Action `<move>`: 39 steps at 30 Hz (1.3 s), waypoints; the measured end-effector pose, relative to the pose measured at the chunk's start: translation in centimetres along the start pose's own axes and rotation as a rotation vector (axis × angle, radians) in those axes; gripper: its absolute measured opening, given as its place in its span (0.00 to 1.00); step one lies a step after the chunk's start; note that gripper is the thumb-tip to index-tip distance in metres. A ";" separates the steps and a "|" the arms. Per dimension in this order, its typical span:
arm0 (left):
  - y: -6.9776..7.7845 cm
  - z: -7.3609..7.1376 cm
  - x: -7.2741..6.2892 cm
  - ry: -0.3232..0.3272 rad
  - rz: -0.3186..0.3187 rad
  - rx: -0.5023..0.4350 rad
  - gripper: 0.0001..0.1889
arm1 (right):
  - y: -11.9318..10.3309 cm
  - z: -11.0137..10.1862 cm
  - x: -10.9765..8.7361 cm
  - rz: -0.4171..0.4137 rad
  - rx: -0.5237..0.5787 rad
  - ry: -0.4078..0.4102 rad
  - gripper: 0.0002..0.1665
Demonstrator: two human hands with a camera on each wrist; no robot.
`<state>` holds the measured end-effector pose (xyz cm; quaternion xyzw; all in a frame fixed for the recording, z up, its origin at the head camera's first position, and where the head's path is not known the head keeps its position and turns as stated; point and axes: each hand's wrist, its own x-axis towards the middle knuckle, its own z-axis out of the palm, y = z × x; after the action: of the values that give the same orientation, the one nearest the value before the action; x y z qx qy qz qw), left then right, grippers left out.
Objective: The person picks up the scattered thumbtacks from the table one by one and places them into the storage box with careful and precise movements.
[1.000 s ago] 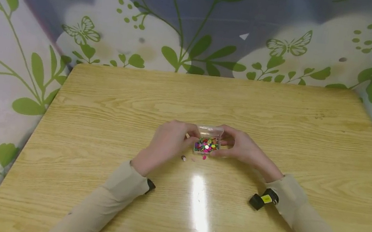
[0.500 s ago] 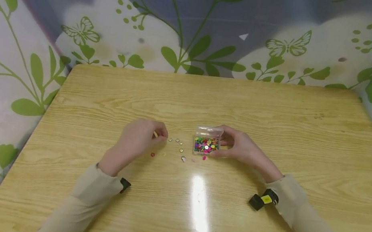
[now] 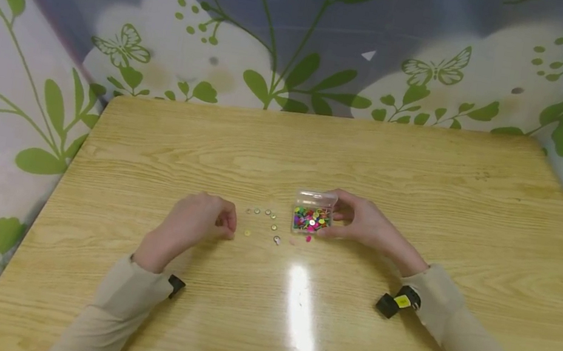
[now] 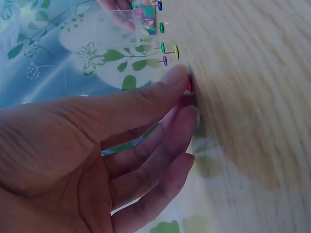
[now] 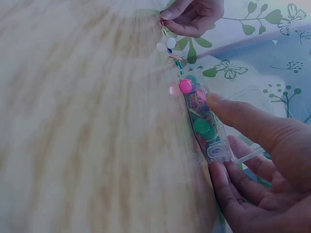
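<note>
My left hand (image 3: 197, 220) is low over the table on the left, thumb and fingertips pinching a red thumbtack (image 4: 189, 86), mostly hidden by the fingers. Close by lies a yellow thumbtack (image 3: 247, 233). A curved row of flat-headed thumbtacks (image 3: 268, 212) runs between this hand and a clear plastic box (image 3: 305, 233). My right hand (image 3: 363, 220) grips that box at its right side, thumb at the front and fingers behind. Its lid (image 3: 317, 196) stands up at the back, and many-coloured thumbtacks (image 3: 310, 217) fill the box.
In front of the box lies a pink thumbtack (image 3: 308, 239), with a dark and white one (image 3: 277, 240) to its left. The wood-grain table (image 3: 398, 169) meets a leaf-patterned curtain (image 3: 260, 31) at the back and sides. Each wrist wears a small black camera (image 3: 388, 306).
My left hand has moved from the box to the left end of the row, then slightly nearer me to the red thumbtack. The row came into view. My right hand stays on the box.
</note>
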<state>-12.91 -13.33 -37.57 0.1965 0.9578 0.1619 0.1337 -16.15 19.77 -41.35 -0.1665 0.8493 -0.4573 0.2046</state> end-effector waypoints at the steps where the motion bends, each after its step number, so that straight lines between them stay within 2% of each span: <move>1: 0.0 0.0 0.0 0.006 0.003 0.002 0.08 | 0.0 0.0 0.0 0.000 0.002 0.002 0.39; 5: 0.0 0.0 -0.1 0.045 0.001 -0.004 0.07 | -0.1 0.0 0.0 0.004 0.002 0.007 0.39; 12: -0.1 0.0 0.2 0.176 -0.009 -0.029 0.05 | -0.1 0.0 0.0 0.006 -0.002 0.010 0.39; 19: 0.2 -0.1 0.4 0.221 -0.004 -0.057 0.05 | -0.2 0.0 0.0 0.010 0.000 0.004 0.38; 23: 0.5 -0.1 0.7 0.231 0.008 -0.064 0.05 | -0.1 0.0 0.0 0.007 0.002 0.004 0.38; 27: 1.3 -0.1 1.3 0.210 0.010 -0.060 0.05 | 0.0 0.0 0.0 -0.002 0.005 0.004 0.38; 34: 3.4 0.1 2.4 0.205 0.092 -0.041 0.04 | 0.0 0.0 0.0 0.001 0.005 0.006 0.38; 39: 4.8 0.6 3.6 0.199 0.127 -0.012 0.04 | -0.1 0.0 0.0 0.005 0.001 0.005 0.39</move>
<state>-14.28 -7.51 -37.02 0.2387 0.9510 0.1945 0.0285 -16.18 19.75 -41.30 -0.1628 0.8500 -0.4578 0.2037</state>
